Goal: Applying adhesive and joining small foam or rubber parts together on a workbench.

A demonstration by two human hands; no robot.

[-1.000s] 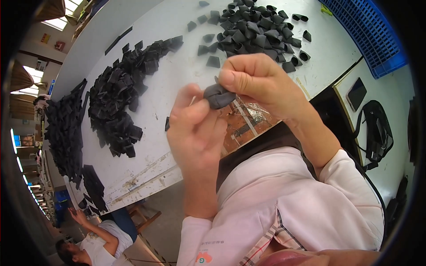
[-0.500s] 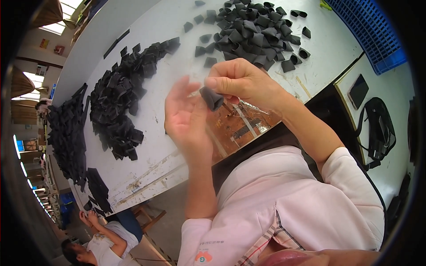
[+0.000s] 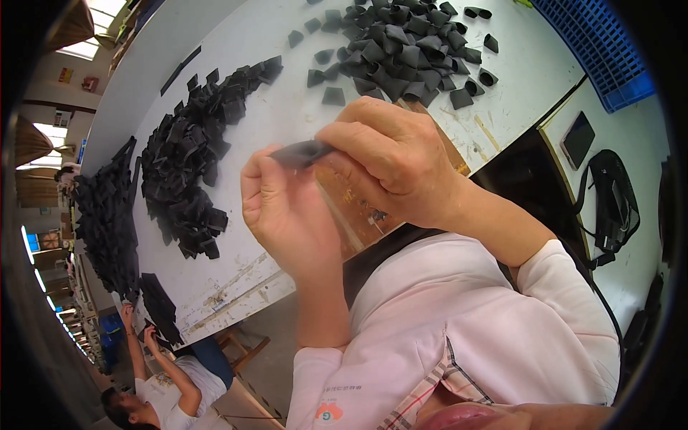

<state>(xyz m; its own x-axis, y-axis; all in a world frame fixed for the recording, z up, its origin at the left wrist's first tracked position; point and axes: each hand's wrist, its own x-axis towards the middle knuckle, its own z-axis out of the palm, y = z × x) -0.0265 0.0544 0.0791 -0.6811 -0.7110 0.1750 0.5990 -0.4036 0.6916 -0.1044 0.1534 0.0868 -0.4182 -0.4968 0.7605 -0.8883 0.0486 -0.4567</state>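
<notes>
Between my two hands, over the brown board (image 3: 358, 208) at the table's near edge, is a small black tube-like piece of soft sheet material (image 3: 295, 153). My left hand (image 3: 287, 208) pinches its left end between thumb and fingers. The right end is gripped by my right hand (image 3: 401, 158), whose back hides part of the fingers. Stretched between them, the piece looks flattened, with a slit of an opening facing me. Beyond my hands lies a heap of similar open black tubes (image 3: 401, 54). Left of my hands a curved pile of flat black pieces (image 3: 186, 154) covers the white table.
Another dark pile (image 3: 107, 215) lies along the table's far left. A blue plastic crate (image 3: 595, 54) stands at the upper right. Below it are a phone (image 3: 577, 140) and a black mesh bag (image 3: 615, 204). At lower left a co-worker (image 3: 168, 387) reaches toward the table.
My left hand has closed on the black piece, which was in my right hand alone beside my open left. The piece has moved left and is now stretched flat. The co-worker's arms have extended.
</notes>
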